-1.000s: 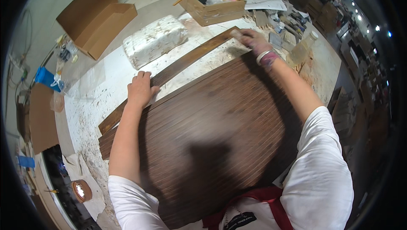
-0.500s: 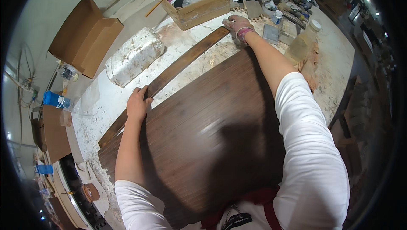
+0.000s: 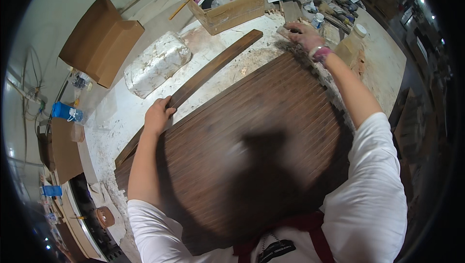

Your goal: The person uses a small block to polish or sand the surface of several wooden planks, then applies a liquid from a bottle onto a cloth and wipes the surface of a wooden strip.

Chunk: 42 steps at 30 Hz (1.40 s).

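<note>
A long, narrow dark-brown wooden strip (image 3: pixel 215 67) lies diagonally across the white worktable, along the far edge of a wide dark-brown plank panel (image 3: pixel 242 113) with fine parallel lines. My left hand (image 3: pixel 157 116) is closed on the strip's nearer part, thumb and fingers at its edges. Beyond the strip's far end, my right hand (image 3: pixel 306 39) holds a small greyish block (image 3: pixel 284 32) in its fingers, just past the panel's far corner. A pink and white band circles that wrist. The hand hides part of the block and of the table behind it.
A cardboard box of odds and ends (image 3: pixel 232 13) stands at the back. Left of the strip sit a white wrapped bundle (image 3: pixel 157 64) and an open cardboard box (image 3: pixel 99 42). A bottle of cloudy liquid (image 3: pixel 349 44), a small jar (image 3: pixel 317 20) and several tools lie at the right.
My right hand has moved right with the greyish block, away from the strip's far end. My left hand stays on the strip. More of the panel's right side now shows.
</note>
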Available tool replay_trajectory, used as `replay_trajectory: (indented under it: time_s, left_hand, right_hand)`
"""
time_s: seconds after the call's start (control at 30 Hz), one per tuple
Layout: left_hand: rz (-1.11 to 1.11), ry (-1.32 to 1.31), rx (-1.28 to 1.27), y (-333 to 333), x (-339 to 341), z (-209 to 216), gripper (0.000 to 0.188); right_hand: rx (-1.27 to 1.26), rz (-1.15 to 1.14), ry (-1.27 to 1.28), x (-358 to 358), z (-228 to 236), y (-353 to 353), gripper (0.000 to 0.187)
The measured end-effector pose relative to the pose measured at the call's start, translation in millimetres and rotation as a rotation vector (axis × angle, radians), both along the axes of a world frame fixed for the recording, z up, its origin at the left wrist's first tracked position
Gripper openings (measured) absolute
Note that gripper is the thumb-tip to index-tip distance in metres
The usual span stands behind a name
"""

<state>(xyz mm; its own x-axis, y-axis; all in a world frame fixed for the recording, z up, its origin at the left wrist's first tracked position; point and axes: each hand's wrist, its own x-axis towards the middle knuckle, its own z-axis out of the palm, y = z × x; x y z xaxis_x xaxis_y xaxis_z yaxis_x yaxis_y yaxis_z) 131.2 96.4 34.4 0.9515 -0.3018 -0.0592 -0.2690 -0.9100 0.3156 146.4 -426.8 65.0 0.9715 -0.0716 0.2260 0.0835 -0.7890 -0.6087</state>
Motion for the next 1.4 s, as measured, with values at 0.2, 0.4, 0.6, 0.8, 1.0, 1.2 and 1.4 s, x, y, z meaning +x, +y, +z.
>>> replay_trajectory:
  time_s: [0.2,0.4,0.6,0.8,1.0,1.2,1.4]
  left_hand:
    - [-0.048,0.655,-0.271,29,1,30,0.028]
    - [-0.138,0.098,-0.386,-13,-44,27,0.036]
    - [-0.012,0.364,-1.199,-89,-165,38,0.037]
    - [0.082,-0.525,-0.684,-22,-224,61,0.045]
    - [-0.005,-0.185,-0.416,51,-300,66,0.036]
    - [0.799,-0.506,-0.365,228,-334,71,0.034]
    - [0.981,-0.506,0.173,367,-342,-29,0.028]
  right_hand:
    - [0.394,-0.003,0.032,-98,43,15,0.041]
    - [0.842,-0.021,0.009,-152,-18,10,0.058]
    - [1.132,0.219,0.258,-163,-1,159,0.063]
    - [0.446,0.650,0.174,-203,43,306,0.050]
    - [-0.004,1.044,0.025,-254,51,364,0.055]
    - [0.122,0.888,0.081,-279,74,364,0.055]
    - [0.377,0.522,0.288,-325,44,271,0.039]
